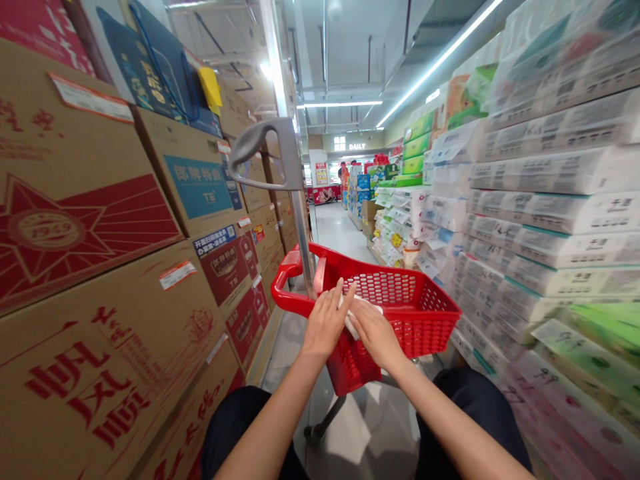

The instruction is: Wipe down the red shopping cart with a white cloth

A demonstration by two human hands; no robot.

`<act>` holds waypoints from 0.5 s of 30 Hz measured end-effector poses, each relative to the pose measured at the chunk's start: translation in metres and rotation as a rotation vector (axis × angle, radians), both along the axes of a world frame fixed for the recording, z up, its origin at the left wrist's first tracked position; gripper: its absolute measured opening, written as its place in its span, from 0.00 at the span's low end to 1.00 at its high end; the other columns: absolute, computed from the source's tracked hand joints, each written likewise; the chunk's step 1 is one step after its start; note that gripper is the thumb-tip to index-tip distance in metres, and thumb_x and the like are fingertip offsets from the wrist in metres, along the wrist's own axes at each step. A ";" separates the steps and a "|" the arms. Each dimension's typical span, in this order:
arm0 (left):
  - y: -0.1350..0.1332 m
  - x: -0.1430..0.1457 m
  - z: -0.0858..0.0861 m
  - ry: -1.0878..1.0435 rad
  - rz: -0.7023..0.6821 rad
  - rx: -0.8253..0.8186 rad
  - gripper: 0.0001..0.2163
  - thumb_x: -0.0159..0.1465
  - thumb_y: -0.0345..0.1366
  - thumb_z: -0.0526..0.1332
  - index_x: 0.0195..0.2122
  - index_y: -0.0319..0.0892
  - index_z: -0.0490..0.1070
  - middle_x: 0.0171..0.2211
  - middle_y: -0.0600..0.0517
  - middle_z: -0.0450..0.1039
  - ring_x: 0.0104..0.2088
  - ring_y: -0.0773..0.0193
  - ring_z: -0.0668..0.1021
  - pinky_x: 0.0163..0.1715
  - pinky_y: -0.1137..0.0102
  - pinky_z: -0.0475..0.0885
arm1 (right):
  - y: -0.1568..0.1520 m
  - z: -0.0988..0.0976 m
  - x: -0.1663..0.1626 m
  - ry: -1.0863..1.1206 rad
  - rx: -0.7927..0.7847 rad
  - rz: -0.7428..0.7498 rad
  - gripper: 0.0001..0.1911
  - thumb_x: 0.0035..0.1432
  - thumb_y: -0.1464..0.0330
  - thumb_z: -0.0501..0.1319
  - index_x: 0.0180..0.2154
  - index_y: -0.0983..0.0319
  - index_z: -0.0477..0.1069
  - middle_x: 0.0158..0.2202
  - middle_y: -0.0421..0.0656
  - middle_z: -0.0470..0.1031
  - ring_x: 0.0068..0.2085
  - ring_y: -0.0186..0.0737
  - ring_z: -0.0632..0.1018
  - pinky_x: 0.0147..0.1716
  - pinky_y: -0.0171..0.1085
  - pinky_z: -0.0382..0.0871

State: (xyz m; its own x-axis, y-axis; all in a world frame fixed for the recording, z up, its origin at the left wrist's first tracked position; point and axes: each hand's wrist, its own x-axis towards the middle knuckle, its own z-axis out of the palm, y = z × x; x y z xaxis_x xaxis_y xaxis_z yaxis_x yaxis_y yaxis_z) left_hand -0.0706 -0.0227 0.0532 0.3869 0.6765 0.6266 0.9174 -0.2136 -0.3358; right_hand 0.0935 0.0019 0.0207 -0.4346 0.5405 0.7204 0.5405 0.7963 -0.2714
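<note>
A red plastic shopping basket [420,303] on a wheeled frame stands in front of me in a shop aisle. Its grey pull handle [280,157] rises at the left. Both my hands are at the basket's near rim. My left hand [325,323] rests there with fingers stretched out. My right hand [373,333] lies beside it, fingers laid over a white cloth or paper [353,317] that shows between the two hands. The cloth is mostly hidden under my hands.
Stacked cardboard cartons [100,267] with red print wall the left side. Packs of tissue paper [550,220] are piled high on the right. The grey floor aisle [335,230] runs ahead to more displays and distant people. My dark-trousered knees [250,427] are below.
</note>
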 end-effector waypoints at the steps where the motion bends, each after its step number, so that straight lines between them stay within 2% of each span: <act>1: 0.000 -0.003 0.000 -0.004 -0.014 -0.008 0.33 0.69 0.31 0.53 0.73 0.46 0.40 0.71 0.45 0.49 0.64 0.56 0.66 0.65 0.60 0.59 | 0.003 -0.003 0.007 -0.018 0.003 -0.004 0.24 0.72 0.65 0.46 0.65 0.58 0.61 0.63 0.46 0.68 0.65 0.45 0.66 0.64 0.52 0.61; 5: 0.000 -0.014 -0.002 -0.032 -0.046 -0.043 0.32 0.68 0.37 0.57 0.72 0.46 0.46 0.71 0.45 0.50 0.66 0.53 0.63 0.66 0.57 0.57 | 0.016 -0.019 0.050 -0.060 -0.007 -0.094 0.24 0.72 0.63 0.47 0.65 0.55 0.62 0.60 0.45 0.71 0.61 0.45 0.71 0.61 0.50 0.65; 10: -0.001 -0.018 -0.007 -0.099 -0.046 -0.047 0.26 0.67 0.41 0.58 0.66 0.46 0.61 0.67 0.43 0.60 0.65 0.48 0.64 0.66 0.51 0.57 | 0.023 -0.033 0.097 -0.089 -0.007 -0.217 0.23 0.71 0.60 0.47 0.62 0.55 0.66 0.56 0.46 0.75 0.56 0.48 0.75 0.58 0.53 0.67; 12: -0.002 -0.014 -0.007 -0.129 -0.032 -0.049 0.24 0.67 0.42 0.58 0.64 0.45 0.65 0.65 0.42 0.63 0.65 0.47 0.64 0.66 0.50 0.56 | 0.021 -0.033 0.096 -0.082 -0.008 -0.258 0.23 0.71 0.61 0.47 0.61 0.55 0.67 0.55 0.46 0.76 0.55 0.49 0.76 0.57 0.53 0.67; 15: -0.003 -0.001 -0.010 -0.148 -0.007 -0.060 0.26 0.66 0.44 0.58 0.64 0.44 0.64 0.65 0.42 0.63 0.67 0.46 0.62 0.66 0.47 0.52 | 0.013 -0.030 0.070 -0.053 0.015 -0.279 0.23 0.71 0.63 0.47 0.62 0.57 0.66 0.57 0.46 0.75 0.57 0.49 0.74 0.59 0.54 0.66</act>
